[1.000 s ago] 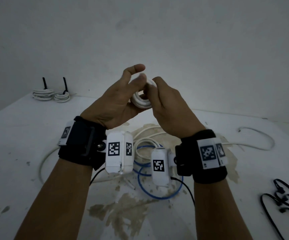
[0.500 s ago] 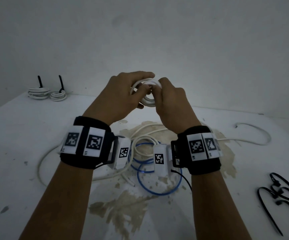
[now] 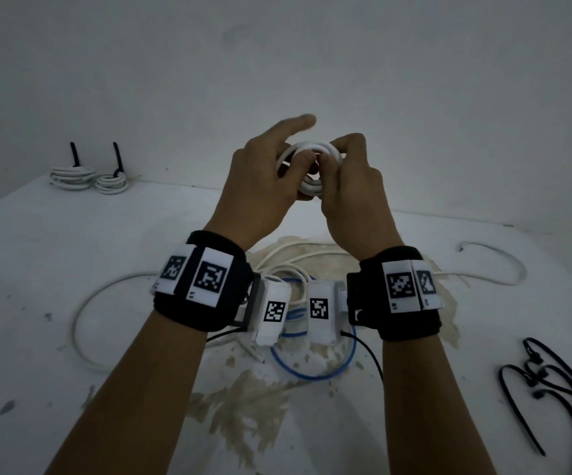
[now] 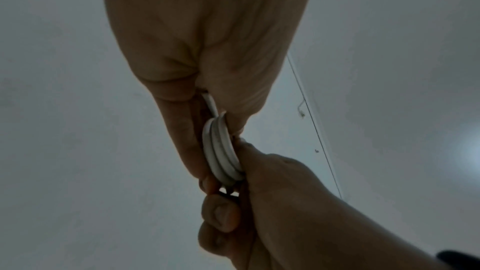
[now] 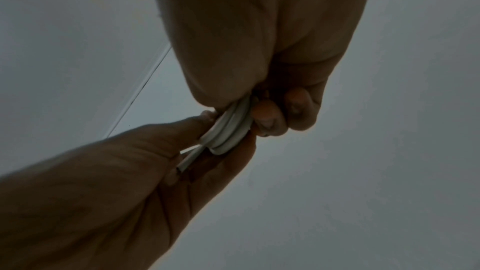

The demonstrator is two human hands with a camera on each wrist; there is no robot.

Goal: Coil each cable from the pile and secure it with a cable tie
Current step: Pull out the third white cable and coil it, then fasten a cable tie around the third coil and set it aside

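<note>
White, rubbery-jacketed cable, wound into a small coil, sits raised above the worktop between our two hands. Our left hand pinches its near side, forefinger lifted free; our right hand curls round the far side. We judge it light and springy, so we should pinch across all turns or it may unwind.

Head view looks down from above; both wrist views look up close; all share the white coil.
</note>
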